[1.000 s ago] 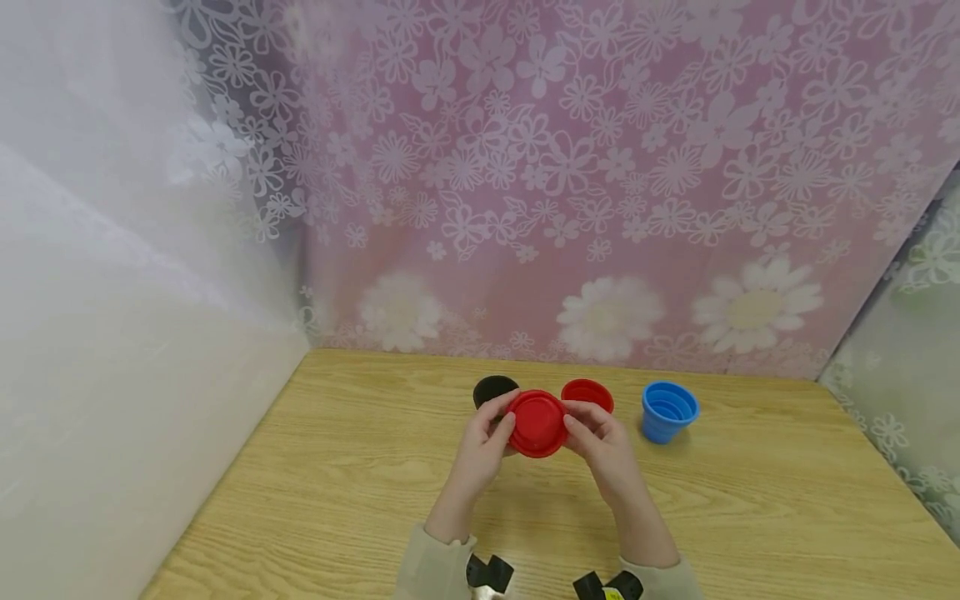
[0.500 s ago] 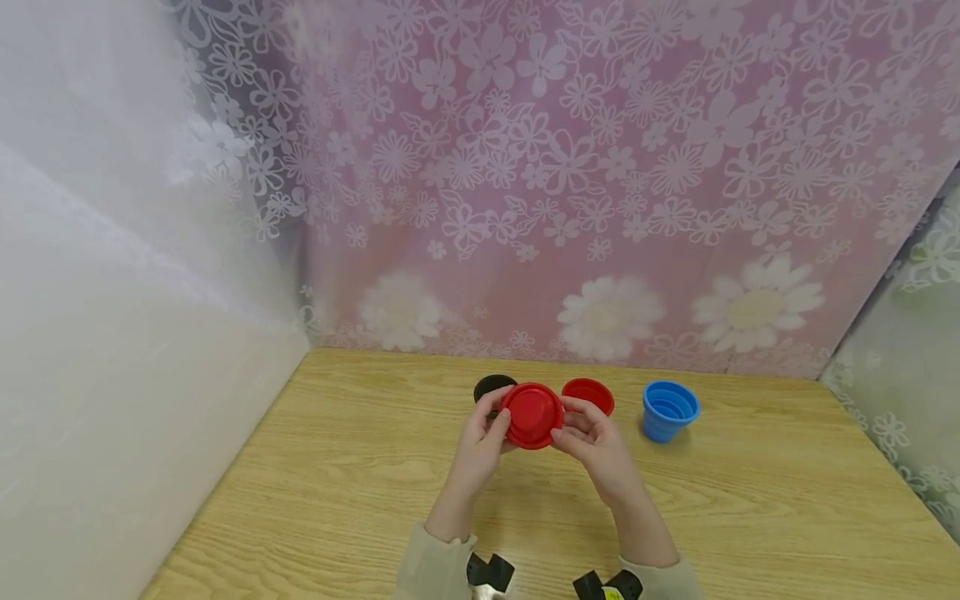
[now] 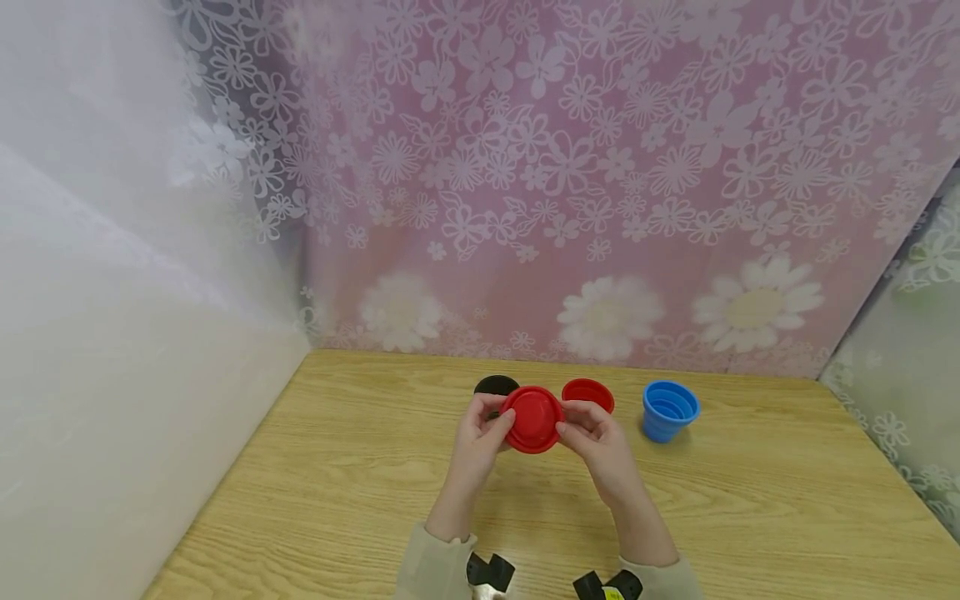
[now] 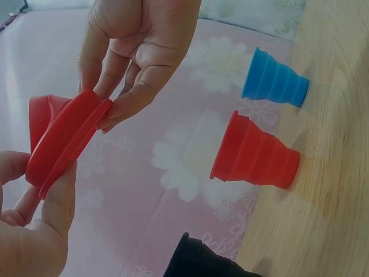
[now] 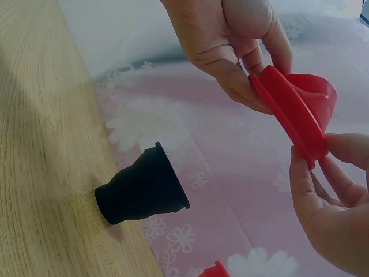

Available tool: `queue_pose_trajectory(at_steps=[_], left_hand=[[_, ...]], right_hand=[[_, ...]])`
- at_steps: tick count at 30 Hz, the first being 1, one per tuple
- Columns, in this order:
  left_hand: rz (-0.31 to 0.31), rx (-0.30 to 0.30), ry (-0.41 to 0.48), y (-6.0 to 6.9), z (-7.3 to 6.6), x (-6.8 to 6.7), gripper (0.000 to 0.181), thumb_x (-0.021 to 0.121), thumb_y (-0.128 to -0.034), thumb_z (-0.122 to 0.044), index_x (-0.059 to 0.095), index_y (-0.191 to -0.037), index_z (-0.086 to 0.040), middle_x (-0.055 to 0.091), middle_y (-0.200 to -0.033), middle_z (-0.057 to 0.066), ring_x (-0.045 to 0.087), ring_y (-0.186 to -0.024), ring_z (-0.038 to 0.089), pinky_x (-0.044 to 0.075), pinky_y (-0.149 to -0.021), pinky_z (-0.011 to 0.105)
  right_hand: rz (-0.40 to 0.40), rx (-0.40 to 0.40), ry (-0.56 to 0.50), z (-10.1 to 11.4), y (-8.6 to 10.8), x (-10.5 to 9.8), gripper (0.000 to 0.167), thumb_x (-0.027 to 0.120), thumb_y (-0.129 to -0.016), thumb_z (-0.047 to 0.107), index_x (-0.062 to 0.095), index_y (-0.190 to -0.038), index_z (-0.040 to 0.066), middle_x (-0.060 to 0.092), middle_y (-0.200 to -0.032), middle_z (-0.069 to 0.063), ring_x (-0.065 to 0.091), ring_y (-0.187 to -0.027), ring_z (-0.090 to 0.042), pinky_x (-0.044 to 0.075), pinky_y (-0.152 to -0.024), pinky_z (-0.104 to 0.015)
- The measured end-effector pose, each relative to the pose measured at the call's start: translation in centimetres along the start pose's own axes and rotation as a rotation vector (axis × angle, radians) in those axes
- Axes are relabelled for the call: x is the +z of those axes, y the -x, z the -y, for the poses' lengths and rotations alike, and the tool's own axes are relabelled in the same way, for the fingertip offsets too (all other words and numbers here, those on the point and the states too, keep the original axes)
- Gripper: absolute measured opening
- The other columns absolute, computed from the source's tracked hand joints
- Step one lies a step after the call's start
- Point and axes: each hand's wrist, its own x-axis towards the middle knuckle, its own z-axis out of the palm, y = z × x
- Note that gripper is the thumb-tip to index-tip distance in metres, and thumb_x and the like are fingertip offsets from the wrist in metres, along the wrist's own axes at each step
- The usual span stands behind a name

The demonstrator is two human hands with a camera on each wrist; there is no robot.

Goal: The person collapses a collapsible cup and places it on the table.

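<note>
A partly collapsed red collapsible cup (image 3: 532, 420) is held in the air between both hands, its base side toward the head camera. My left hand (image 3: 477, 433) pinches its left edge, thumb on the near face. On the opposite edge, my right hand (image 3: 600, 442) grips the rim between thumb and fingers. From the left wrist view, the cup (image 4: 63, 135) shows a wide rim band with a lopsided section bulging from the far side. Behind the hands, a black collapsible cup (image 3: 496, 385) and another red collapsible cup (image 3: 588, 392) stand extended, partly hidden.
A blue collapsible cup (image 3: 666, 417) stands upright and extended to the right of the red one. All three standing cups are on the wood-grain table (image 3: 337, 467). A pink flowered curtain (image 3: 480, 208) hangs behind the table, and a pale wall (image 3: 135, 333) rises on the left.
The held red cup has shifted slightly left, and its tilt has varied a little. My right thumb has moved lower along its edge. The standing cups have stayed put.
</note>
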Motion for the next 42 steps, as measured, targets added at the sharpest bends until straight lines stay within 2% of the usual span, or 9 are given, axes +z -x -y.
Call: queue_pose_trajectory(at_steps=[8, 12, 17, 21, 27, 31, 36, 40, 42], left_hand=[[-0.044, -0.041, -0.015, 0.1, -0.2, 0.0, 0.021, 0.056, -0.0854, -0.002, 0.044, -0.100, 0.008, 0.053, -0.097, 0.013, 0.062, -0.071, 0.018, 0.051, -0.066, 0.042], [-0.037, -0.044, -0.022, 0.2, -0.2, 0.0, 0.021, 0.057, -0.0851, -0.003, 0.044, -0.098, 0.007, 0.054, -0.097, 0.013, 0.063, -0.069, 0.019, 0.051, -0.065, 0.042], [-0.024, -0.029, -0.022, 0.2, -0.2, 0.0, 0.020, 0.057, -0.0853, -0.003, 0.044, -0.097, 0.007, 0.055, -0.095, 0.013, 0.063, -0.068, 0.017, 0.052, -0.063, 0.038], [-0.019, -0.010, -0.010, 0.2, -0.2, 0.1, 0.021, 0.056, -0.0863, -0.005, 0.042, -0.099, 0.005, 0.051, -0.094, 0.011, 0.062, -0.069, 0.017, 0.052, -0.064, 0.037], [0.014, 0.059, -0.048, 0.3, -0.4, 0.1, 0.038, 0.049, -0.0907, -0.009, 0.036, -0.126, -0.002, 0.043, -0.103, 0.016, 0.060, -0.082, 0.022, 0.051, -0.067, 0.037], [0.055, 0.061, -0.095, 0.4, -0.5, 0.0, 0.046, 0.046, -0.0925, -0.009, 0.031, -0.136, -0.007, 0.042, -0.107, 0.018, 0.059, -0.087, 0.027, 0.051, -0.069, 0.035], [0.087, 0.022, -0.094, 0.4, -0.9, 0.1, 0.043, 0.041, -0.0934, -0.004, 0.031, -0.135, -0.001, 0.043, -0.113, 0.020, 0.057, -0.092, 0.032, 0.050, -0.071, 0.037], [0.086, 0.012, -0.096, 0.8, -2.2, 0.6, 0.037, 0.039, -0.0932, 0.000, 0.036, -0.130, 0.005, 0.044, -0.113, 0.021, 0.057, -0.091, 0.032, 0.050, -0.072, 0.039], [0.076, 0.008, -0.090, 0.8, -2.1, 0.7, 0.034, 0.039, -0.0932, -0.001, 0.039, -0.127, 0.005, 0.045, -0.112, 0.019, 0.058, -0.089, 0.030, 0.050, -0.071, 0.038]], right_hand=[[-0.082, 0.036, 0.021, 0.1, -0.1, 0.2, 0.027, 0.055, -0.083, -0.004, 0.046, -0.106, -0.016, 0.060, -0.088, -0.001, 0.058, -0.077, -0.013, 0.050, -0.072, -0.027], [-0.127, 0.066, 0.032, 0.2, -0.1, 0.3, 0.025, 0.055, -0.084, -0.003, 0.048, -0.104, -0.015, 0.060, -0.085, -0.002, 0.058, -0.075, -0.014, 0.051, -0.071, -0.028], [-0.139, 0.076, 0.030, 0.3, -0.2, 0.3, 0.025, 0.055, -0.084, -0.003, 0.048, -0.105, -0.015, 0.059, -0.086, -0.003, 0.059, -0.075, -0.015, 0.051, -0.071, -0.028], [-0.105, 0.073, 0.025, 0.3, -0.1, 0.3, 0.029, 0.056, -0.085, 0.000, 0.047, -0.110, -0.013, 0.058, -0.091, -0.004, 0.058, -0.079, -0.015, 0.050, -0.072, -0.028], [0.038, 0.050, 0.017, 0.3, 0.0, 0.3, 0.037, 0.053, -0.086, 0.001, 0.041, -0.120, -0.011, 0.055, -0.099, -0.009, 0.059, -0.085, -0.017, 0.049, -0.075, -0.034], [0.095, 0.029, 0.005, 0.3, 0.0, 0.3, 0.039, 0.052, -0.087, 0.000, 0.038, -0.122, -0.011, 0.055, -0.098, -0.010, 0.059, -0.086, -0.018, 0.049, -0.075, -0.034], [0.122, 0.013, 0.004, 0.2, 0.0, 0.1, 0.039, 0.050, -0.088, 0.000, 0.037, -0.123, -0.011, 0.055, -0.100, -0.010, 0.059, -0.087, -0.018, 0.049, -0.075, -0.032], [0.124, 0.003, 0.004, 0.1, 0.0, 0.0, 0.038, 0.049, -0.088, 0.000, 0.037, -0.123, -0.011, 0.056, -0.100, -0.008, 0.059, -0.088, -0.018, 0.049, -0.075, -0.031], [0.114, 0.004, 0.007, 0.0, 0.0, 0.0, 0.037, 0.049, -0.089, 0.000, 0.038, -0.122, -0.011, 0.056, -0.101, -0.006, 0.059, -0.087, -0.017, 0.049, -0.075, -0.031]])
